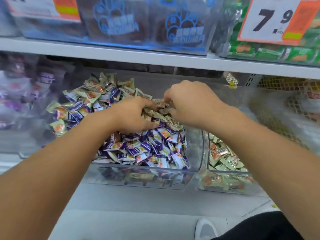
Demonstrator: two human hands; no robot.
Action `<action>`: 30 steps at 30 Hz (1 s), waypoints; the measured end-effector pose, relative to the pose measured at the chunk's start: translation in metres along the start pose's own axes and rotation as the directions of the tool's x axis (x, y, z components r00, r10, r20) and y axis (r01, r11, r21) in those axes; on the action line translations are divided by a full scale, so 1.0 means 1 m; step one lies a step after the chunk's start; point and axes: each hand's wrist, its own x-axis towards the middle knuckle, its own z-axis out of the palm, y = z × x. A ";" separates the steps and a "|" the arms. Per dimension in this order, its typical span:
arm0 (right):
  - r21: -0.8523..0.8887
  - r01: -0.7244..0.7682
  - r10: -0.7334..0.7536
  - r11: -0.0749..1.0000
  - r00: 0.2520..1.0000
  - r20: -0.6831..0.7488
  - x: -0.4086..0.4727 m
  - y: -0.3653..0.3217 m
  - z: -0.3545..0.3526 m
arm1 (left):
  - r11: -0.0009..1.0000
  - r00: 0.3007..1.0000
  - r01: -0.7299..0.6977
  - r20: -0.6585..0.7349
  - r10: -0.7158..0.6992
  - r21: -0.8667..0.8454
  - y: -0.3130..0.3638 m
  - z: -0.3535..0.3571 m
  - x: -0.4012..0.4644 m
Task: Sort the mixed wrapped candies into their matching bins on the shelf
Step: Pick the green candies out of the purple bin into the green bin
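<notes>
Small wrapped candies in purple-and-white and pale green foil (147,149) fill a clear plastic bin (138,172) on the lower shelf, heaped above its rim towards the back. Their long axes point every way; no common direction can be read. The left hand (133,115) and right hand (192,103) meet over the middle of the heap, fingers curled round a bunch of pale green candies (162,113); the fingertips are buried among wrappers, so which pieces each hand holds is unclear. The wrapper print is too small to read. To the right, touching the first bin, a second clear plastic bin (225,172) holds only pale green candies, and the right forearm hides part of it. The bins at far left and far right are blurred. Above, a white price card (270,18) reads "7.9"; its top is cut off.
</notes>
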 end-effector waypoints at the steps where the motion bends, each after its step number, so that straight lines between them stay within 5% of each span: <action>1: 0.035 0.004 -0.005 0.999 0.999 0.034 0.008 -0.005 0.004 | 1.000 1.000 -0.014 -0.020 0.014 -0.012 -0.004 -0.002 0.000; 8: 0.355 -0.081 -0.089 0.931 0.894 0.438 0.045 -0.009 0.029 | 0.979 0.976 -0.129 -0.198 0.096 -0.161 -0.030 -0.002 -0.007; 14: 0.563 -0.200 -0.109 0.802 0.877 0.467 0.055 0.000 0.035 | 0.963 0.961 -0.091 -0.276 0.018 -0.252 -0.046 -0.008 -0.016; 22: 0.630 -0.153 -0.156 0.761 0.900 0.407 0.056 -0.012 0.029 | 0.942 0.945 -0.029 -0.316 -0.082 -0.333 -0.051 -0.009 -0.023; 27: 0.749 -0.323 -0.116 0.578 0.876 0.467 0.051 0.000 0.019 | 0.882 0.931 -0.033 -0.335 -0.144 -0.470 -0.050 -0.010 -0.022; 30: 0.743 -0.379 -0.036 0.552 0.879 0.475 0.047 0.006 0.017 | 0.970 0.952 -0.064 -0.306 -0.012 -0.236 -0.040 -0.008 -0.026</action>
